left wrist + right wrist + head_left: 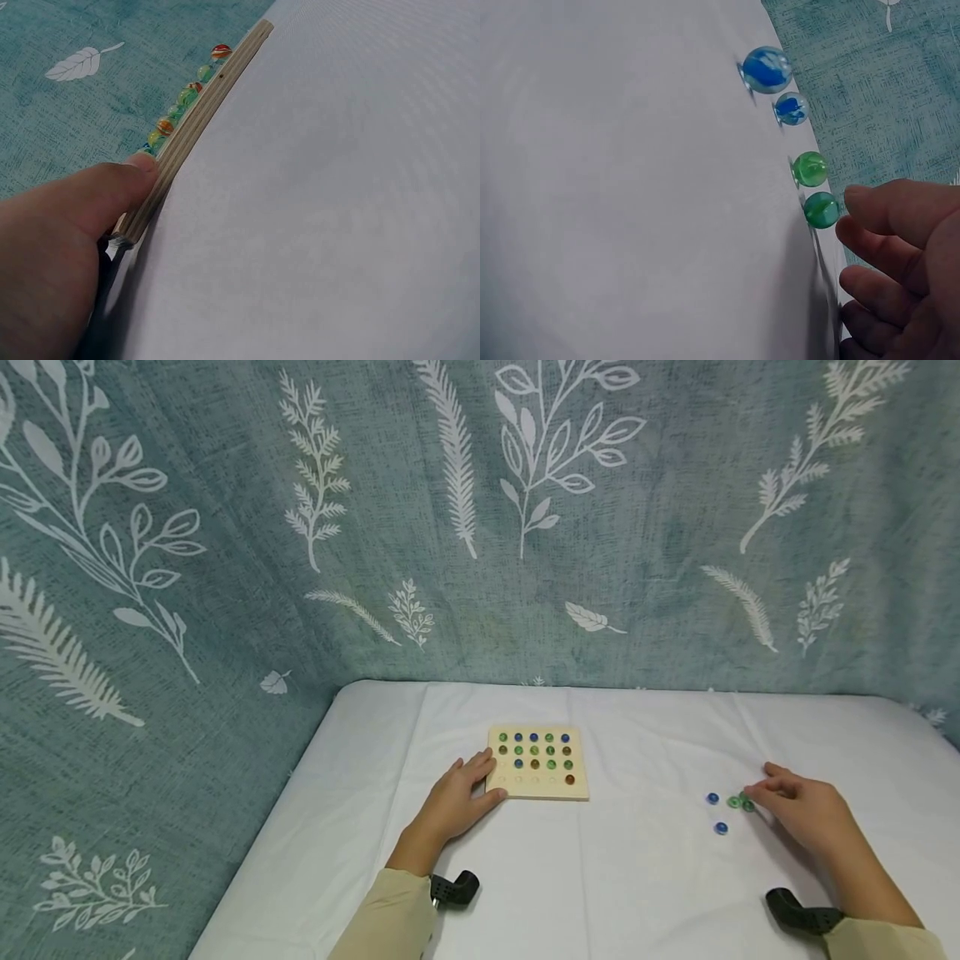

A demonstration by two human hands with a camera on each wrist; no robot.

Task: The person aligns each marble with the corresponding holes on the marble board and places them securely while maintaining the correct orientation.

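Note:
A square wooden board [545, 789] holds rows of green, blue and amber-brown marbles, with several bare hollows in its two nearest rows. My left hand [454, 800] rests on the board's near left corner, its thumb at the near edge and its fingers along the left side. To the right, my right hand [806, 810] is bent over loose marbles, thumb and fingers apart in the right wrist view. Beside its fingertips sits a dark green marble [821, 210]. A lighter green marble [811, 169] and two blue ones, the nearest a blue marble [721, 828], lie on the cloth.
A white cloth [637, 877] with folds covers the table. Blue-green curtain fabric [480, 627] with white leaf prints hangs behind it and at the left. Each wrist wears a black camera mount, such as the left mount [456, 888].

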